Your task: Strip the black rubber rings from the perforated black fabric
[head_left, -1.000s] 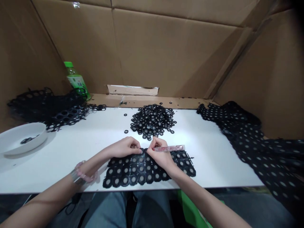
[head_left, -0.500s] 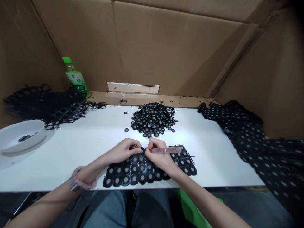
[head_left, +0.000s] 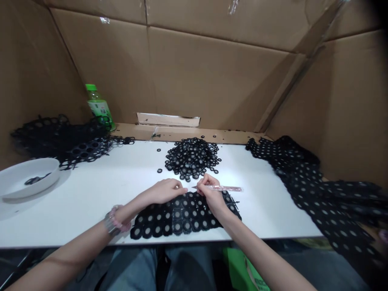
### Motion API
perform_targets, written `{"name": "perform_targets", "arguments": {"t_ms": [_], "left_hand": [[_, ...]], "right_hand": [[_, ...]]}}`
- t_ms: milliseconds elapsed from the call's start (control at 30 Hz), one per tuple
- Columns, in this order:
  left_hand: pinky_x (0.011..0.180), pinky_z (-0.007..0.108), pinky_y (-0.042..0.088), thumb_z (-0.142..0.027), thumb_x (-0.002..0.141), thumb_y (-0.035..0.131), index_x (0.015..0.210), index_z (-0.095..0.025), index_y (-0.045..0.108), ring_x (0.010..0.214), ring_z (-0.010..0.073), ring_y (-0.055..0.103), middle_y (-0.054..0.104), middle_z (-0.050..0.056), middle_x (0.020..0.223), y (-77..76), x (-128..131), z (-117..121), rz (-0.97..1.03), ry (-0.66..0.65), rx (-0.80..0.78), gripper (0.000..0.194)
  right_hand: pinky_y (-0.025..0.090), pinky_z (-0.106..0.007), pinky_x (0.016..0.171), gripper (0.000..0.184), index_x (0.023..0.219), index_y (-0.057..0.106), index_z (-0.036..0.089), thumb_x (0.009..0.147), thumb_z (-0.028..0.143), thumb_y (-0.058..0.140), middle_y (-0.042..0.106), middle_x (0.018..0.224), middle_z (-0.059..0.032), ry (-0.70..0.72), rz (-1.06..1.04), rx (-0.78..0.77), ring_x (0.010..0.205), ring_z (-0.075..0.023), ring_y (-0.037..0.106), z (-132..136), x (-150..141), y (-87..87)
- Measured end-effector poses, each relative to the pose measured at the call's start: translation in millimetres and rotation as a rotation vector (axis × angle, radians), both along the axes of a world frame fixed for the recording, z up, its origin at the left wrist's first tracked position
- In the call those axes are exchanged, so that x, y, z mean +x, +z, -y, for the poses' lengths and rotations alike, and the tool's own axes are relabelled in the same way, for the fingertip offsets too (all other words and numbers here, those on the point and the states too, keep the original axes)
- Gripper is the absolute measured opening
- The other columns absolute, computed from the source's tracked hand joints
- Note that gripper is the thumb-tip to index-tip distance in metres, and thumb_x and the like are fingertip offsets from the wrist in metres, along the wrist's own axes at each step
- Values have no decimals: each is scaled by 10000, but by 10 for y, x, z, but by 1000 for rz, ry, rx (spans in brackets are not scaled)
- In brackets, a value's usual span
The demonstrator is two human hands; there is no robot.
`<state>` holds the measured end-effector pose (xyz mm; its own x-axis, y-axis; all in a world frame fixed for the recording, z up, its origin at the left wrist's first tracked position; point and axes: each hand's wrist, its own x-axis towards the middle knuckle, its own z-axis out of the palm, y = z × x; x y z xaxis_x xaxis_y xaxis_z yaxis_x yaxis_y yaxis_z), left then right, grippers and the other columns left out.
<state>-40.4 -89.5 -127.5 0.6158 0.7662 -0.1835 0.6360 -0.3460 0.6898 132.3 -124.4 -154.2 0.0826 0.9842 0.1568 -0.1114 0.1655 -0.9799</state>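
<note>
A: Direction of the pink craft knife (head_left: 226,188) in the right hand (head_left: 214,198)?

B: Long axis nearly level across the white tabletop (head_left: 91,206), narrow tip pointing left, toward the left hand (head_left: 165,191), butt end out to the right.

A: State of the hands?

B: Right hand closed on the barrel, near the tip. Left hand curled, fingers together, at the top edge of the black ring mesh (head_left: 176,218); any grip on it impossible to make out.

A: Position of the knife?

B: Over that top edge, below the heap of loose black rings (head_left: 192,159).

A: Anything hard to see?

B: Tip too small to read; contact with the mesh unclear. Part of the mesh under the right hand, out of sight.
</note>
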Motion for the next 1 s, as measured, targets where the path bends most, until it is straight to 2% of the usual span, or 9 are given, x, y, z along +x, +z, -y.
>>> {"name": "perform_targets", "arguments": {"t_ms": [133, 233, 400, 733, 833, 1000], "left_hand": [[513, 202, 286, -430, 762, 475, 644, -136, 543, 528, 99, 371, 450, -35, 545, -66, -13, -23, 98, -121, -71, 325], [520, 194, 289, -402, 766, 484, 659, -128, 528, 544, 93, 365, 439, -34, 567, -99, -39, 1, 183, -86, -79, 297], [515, 190, 282, -373, 773, 484, 647, -130, 517, 548, 90, 353, 417, -34, 567, -106, -45, 35, 199, -73, -73, 276], [643, 218, 361, -354, 794, 451, 712, -133, 535, 661, 127, 462, 522, -6, 682, -87, -28, 84, 284, -62, -68, 250], [642, 218, 356, -349, 795, 435, 707, -143, 517, 656, 127, 452, 501, -15, 666, -68, -27, 76, 271, -58, -62, 238], [627, 220, 339, -292, 777, 406, 633, -161, 493, 645, 135, 450, 494, -19, 633, -55, 51, 12, 132, -75, 8, 214]], "right_hand": [[308, -227, 483, 178, 516, 387, 202, 598, 144, 535, 419, 489, 64, 46, 209, 27, 474, -96, 405, 33, -12, -18], [288, -220, 464, 180, 512, 376, 203, 596, 134, 519, 383, 484, 68, 55, 303, 54, 466, -90, 375, 37, -27, -25], [291, -214, 447, 175, 513, 377, 204, 606, 136, 509, 407, 494, 56, 83, 369, 59, 474, -93, 383, 27, -21, -27], [306, -228, 466, 169, 505, 389, 202, 617, 117, 482, 444, 505, 45, 71, 517, 150, 479, -100, 411, 56, -65, -54], [321, -230, 483, 186, 495, 387, 202, 611, 132, 514, 439, 494, 51, 61, 368, 89, 482, -100, 417, 37, -36, -37], [305, -220, 475, 239, 516, 346, 201, 626, 171, 556, 434, 493, 65, -67, -135, -22, 463, -82, 403, 12, 41, 2]]}}
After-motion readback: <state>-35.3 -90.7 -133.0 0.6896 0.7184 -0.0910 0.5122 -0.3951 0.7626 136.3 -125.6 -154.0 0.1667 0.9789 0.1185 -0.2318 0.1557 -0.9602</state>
